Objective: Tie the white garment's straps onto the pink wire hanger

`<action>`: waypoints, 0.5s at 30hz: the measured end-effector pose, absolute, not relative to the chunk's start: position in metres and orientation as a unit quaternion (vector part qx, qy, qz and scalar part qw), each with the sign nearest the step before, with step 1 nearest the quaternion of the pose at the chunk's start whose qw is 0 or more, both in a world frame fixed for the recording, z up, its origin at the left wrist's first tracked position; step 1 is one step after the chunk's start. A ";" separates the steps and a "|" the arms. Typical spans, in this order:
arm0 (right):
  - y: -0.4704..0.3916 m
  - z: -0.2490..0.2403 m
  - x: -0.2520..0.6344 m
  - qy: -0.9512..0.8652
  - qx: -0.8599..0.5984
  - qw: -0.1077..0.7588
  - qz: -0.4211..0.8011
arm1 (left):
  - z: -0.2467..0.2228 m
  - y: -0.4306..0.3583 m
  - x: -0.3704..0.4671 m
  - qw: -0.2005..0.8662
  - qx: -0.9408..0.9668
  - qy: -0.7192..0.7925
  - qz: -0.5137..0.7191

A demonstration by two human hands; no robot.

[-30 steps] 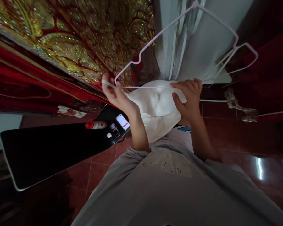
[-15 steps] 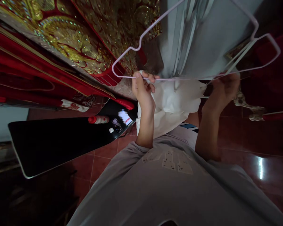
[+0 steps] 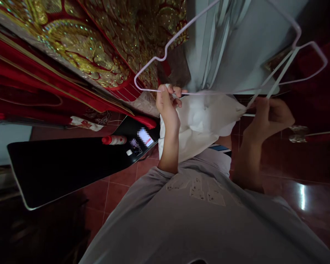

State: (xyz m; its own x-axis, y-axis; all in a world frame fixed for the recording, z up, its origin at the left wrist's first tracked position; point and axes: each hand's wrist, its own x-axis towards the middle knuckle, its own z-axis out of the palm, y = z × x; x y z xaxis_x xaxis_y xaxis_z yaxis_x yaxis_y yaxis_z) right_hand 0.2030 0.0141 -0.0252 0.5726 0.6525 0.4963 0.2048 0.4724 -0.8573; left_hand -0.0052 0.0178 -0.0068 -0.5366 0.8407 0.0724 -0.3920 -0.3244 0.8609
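Pale hanger: While its top runs out of view at the far edge, the hanger [image 3: 178, 33] spans the scene, its lower bar nearest the person.
Left hand: the left hand [image 3: 169, 99] is curled narrowly around the bar's left part; a whitish bit between its fingers may be strap.
Right hand: the right hand [image 3: 271, 113], somewhat blurred, appears to pinch the pale straps [image 3: 281, 70].
White cloth: the cloth [image 3: 203, 121] hangs between the forearms, just near of the bar.
Right notch: straps pass over it, so this side looks largely done.
Left notch: no strap shows there; this side seems left to do.
Black table: the table [image 3: 63, 168], at left, bears a red-capped bottle [image 3: 114, 140].
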 end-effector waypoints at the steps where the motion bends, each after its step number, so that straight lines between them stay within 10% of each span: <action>1: 0.014 -0.021 0.203 -0.448 -0.476 0.739 0.160 | -0.006 0.018 -0.007 0.402 0.263 0.418 0.771; 15: 0.042 0.033 0.268 -0.560 -0.347 0.669 0.345 | -0.011 0.020 -0.007 0.438 0.248 0.430 0.750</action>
State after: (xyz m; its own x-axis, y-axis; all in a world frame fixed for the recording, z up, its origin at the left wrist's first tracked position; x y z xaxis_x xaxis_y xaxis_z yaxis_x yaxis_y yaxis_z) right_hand 0.2678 0.0416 0.0331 0.1349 0.8499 0.5094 -0.0728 0.5212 -0.8503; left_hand -0.0067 0.0196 -0.0110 -0.4945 0.8692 -0.0054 -0.4428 -0.2465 0.8621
